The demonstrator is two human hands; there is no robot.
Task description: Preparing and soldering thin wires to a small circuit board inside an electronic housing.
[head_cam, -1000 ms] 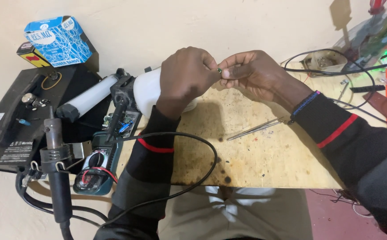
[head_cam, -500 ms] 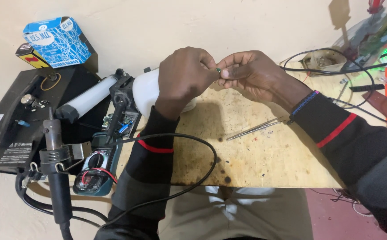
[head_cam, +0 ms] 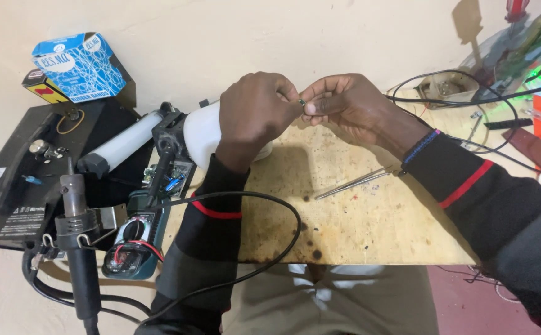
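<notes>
Two hands: left hand (head_cam: 255, 111), right hand (head_cam: 345, 105), one tiny green part (head_cam: 301, 102) pinched between their fingers (head_cam: 312, 107).

One desk (head_cam: 376, 217). One pair of tweezers (head_cam: 354, 183). One blue carton (head_cam: 81, 65). One hot-air wand (head_cam: 75, 229). One white tube lamp (head_cam: 124, 142). One multimeter (head_cam: 135, 242). One black station (head_cam: 19, 180). One looped black cable (head_cam: 270, 211). One red screwdriver handle (head_cam: 517, 7).

Electronics repair workbench: hot-air station (head_cam: 34, 186), tweezers (head_cam: 354, 182)

Rough, stained plywood board (head_cam: 369, 217) carries shiny metal tweezers (head_cam: 354, 183); the cable (head_cam: 283, 242) looks glossy black plastic.
</notes>
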